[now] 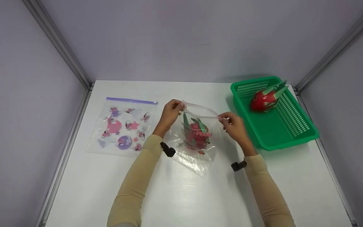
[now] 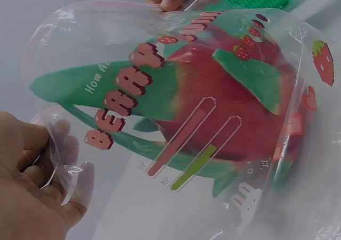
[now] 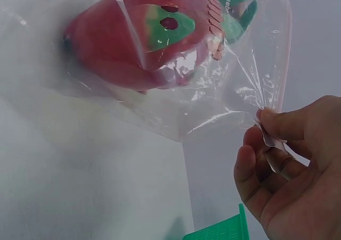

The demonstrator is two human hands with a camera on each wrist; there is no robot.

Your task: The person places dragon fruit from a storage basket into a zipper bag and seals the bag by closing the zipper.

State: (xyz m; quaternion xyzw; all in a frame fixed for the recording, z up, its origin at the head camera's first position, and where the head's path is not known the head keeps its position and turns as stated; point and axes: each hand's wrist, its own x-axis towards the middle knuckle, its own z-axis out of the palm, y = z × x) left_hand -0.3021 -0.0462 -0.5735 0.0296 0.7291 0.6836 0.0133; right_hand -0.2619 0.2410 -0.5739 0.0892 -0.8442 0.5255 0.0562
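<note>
A clear zip bag [image 1: 214, 151] with pink print hangs between the two hands, its mouth gaping at the top. Inside it lies a red dragon fruit [image 1: 197, 135] with green leaf tips, seen through the plastic in both wrist views. My left hand [image 1: 170, 114] pinches the left end of the bag's mouth. At the other end, my right hand [image 1: 234, 126] grips the rim between thumb and fingers; the right wrist view shows the plastic bunched in this hand [image 3: 293, 165]. The bag's lower end reaches down to the white table.
To the left, a flat zip bag [image 1: 121, 126] with a purple slider and pink cartoon print lies on the table [image 1: 187, 201]. A green plastic basket [image 1: 276, 135] stands at the right, holding another dragon fruit [image 1: 263, 100]. Grey walls [image 1: 194, 41] enclose the table's back and sides.
</note>
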